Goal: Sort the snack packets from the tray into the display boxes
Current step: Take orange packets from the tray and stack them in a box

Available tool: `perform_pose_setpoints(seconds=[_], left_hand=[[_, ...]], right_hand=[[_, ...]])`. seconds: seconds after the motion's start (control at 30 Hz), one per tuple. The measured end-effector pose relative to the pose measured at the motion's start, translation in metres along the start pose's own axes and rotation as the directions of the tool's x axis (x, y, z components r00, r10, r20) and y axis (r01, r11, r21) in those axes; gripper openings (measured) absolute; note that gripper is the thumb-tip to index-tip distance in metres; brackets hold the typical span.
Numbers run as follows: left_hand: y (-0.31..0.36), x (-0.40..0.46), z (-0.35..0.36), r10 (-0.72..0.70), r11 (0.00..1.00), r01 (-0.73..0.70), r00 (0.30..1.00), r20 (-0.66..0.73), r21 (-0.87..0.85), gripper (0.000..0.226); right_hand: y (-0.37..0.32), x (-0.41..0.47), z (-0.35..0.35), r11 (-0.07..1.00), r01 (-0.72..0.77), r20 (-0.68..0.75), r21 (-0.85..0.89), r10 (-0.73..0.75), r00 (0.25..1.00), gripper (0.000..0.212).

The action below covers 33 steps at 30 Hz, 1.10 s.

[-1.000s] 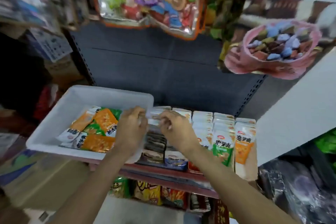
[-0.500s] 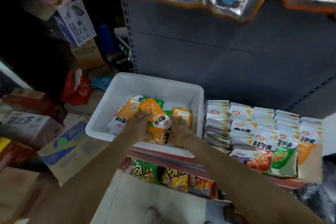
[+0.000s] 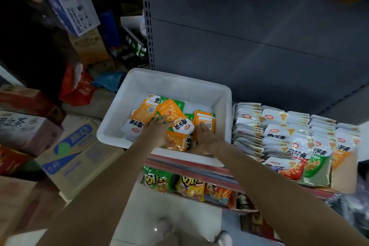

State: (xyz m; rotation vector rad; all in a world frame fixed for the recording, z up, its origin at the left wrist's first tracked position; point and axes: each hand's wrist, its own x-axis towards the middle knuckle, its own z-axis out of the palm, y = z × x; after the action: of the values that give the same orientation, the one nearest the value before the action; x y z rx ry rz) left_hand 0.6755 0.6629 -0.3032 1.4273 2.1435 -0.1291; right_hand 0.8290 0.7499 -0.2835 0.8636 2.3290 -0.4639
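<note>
Head view: white rectangular plastic tray (image 3: 223,94) sits on the shelf edge, left of the display boxes. Inside it, a loose heap of orange, green and white foil snack packets (image 3: 147,114), some face up, some showing barcodes. Both hands are down in the tray. Left hand (image 3: 157,132) lies on the heap with fingers stretched forward over an orange packet, touching it; no curl visible, so flat contact, not a pinch. Right hand (image 3: 203,136) sits at the near right corner against a small upright stack of orange packets with barcodes (image 3: 205,120); fingertips are on the stack, but whether they wrap it I cannot tell, since the back of the hand hides them. To the right, just beside the tray wall, cardboard display boxes (image 3: 343,177) hold tight rows of white-topped packets (image 3: 277,136) with red, green and orange fronts. Lower shelf carries green and yellow chip bags (image 3: 173,183). Stacked cardboard cartons (image 3: 71,158) stand at left on the floor.
</note>
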Motion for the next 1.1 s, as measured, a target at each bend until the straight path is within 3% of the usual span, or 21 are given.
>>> perform_pose_setpoints(seconds=[0.13,0.3,0.33,0.43,0.53,0.7,0.9,1.03,1.1], left_hand=[[-0.004,0.007,0.009,-0.015,1.0,0.014,1.0,-0.017,-0.025,0.089],[-0.006,0.011,0.012,0.004,1.0,-0.005,0.999,-0.033,-0.027,0.088],[-0.006,0.011,0.012,0.004,0.999,-0.005,0.999,-0.034,-0.033,0.088],[-0.007,0.012,0.012,0.004,0.999,-0.005,0.999,-0.036,-0.036,0.088],[-0.006,0.011,0.012,0.004,1.0,-0.005,0.999,-0.033,-0.026,0.088],[-0.007,0.012,0.012,-0.004,0.998,0.002,0.999,-0.036,-0.056,0.088],[-0.006,0.012,0.013,0.001,0.998,-0.004,0.999,-0.039,-0.057,0.088],[-0.007,0.013,0.013,0.003,0.998,-0.005,0.999,-0.039,-0.061,0.088],[-0.007,0.013,0.013,0.002,0.998,-0.004,0.999,-0.039,-0.058,0.088]], right_hand=[[-0.008,0.009,0.005,0.997,-0.059,0.017,-0.054,0.06,0.998,0.092],[-0.011,0.016,-0.004,0.995,-0.096,-0.024,-0.02,0.096,0.995,0.039],[-0.011,0.015,-0.002,0.995,-0.096,-0.023,-0.026,0.095,0.995,0.043],[-0.015,0.012,0.004,0.996,-0.077,0.011,-0.041,0.077,0.997,0.084],[-0.017,0.016,0.009,0.992,-0.123,-0.013,0.027,0.123,0.992,0.094],[-0.018,0.02,0.005,0.986,-0.143,-0.06,0.091,0.149,0.987,0.064],[-0.017,0.031,0.019,0.987,-0.123,-0.038,0.099,0.127,0.991,0.066],[-0.007,0.03,0.014,0.997,-0.07,-0.087,0.011,0.071,0.994,0.047],[-0.003,0.027,0.013,0.995,-0.058,-0.068,0.083,0.064,0.996,0.042]])
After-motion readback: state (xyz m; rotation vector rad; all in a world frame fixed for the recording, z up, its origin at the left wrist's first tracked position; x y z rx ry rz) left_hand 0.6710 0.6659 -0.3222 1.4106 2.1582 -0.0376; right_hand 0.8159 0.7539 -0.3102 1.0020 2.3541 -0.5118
